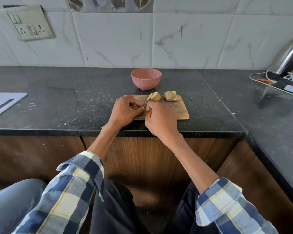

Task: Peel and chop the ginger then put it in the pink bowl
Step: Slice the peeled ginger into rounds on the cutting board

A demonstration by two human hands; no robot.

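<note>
far left on the black counter [66, 105] there's a pale plastic cutting board [5, 103] with a slot handle, half out of frame, and a switch/socket plate [30, 22] up on the tiled wall above it.

moving to the middle, the pink bowl [146, 78] sits upright just behind the wooden cutting board [182, 110], close to its back edge but i can't tell if they touch. can't make out anything inside the bowl from this angle.

left hand [125, 112] is down on the left end of the wooden board, fingers curled in tight around something small. what it's holding is hidden by the fingers so can't say for sure. right hand [161, 119] is right up against it, fingers curled round a knife [148, 113] with a red handle, only a sliver of red and a bit of blade poking out between the two hands.

ginger is at the back of the wooden board: one sliced ginger piece [154, 97] fanned out in slices, and a second ginger piece [171, 96] just to its right, also cut into slices. the two are apart from each other and from the hands.

far right there's a steel kettle [289, 58] on its base with a white cable [260, 81] trailing over the counter.
</note>
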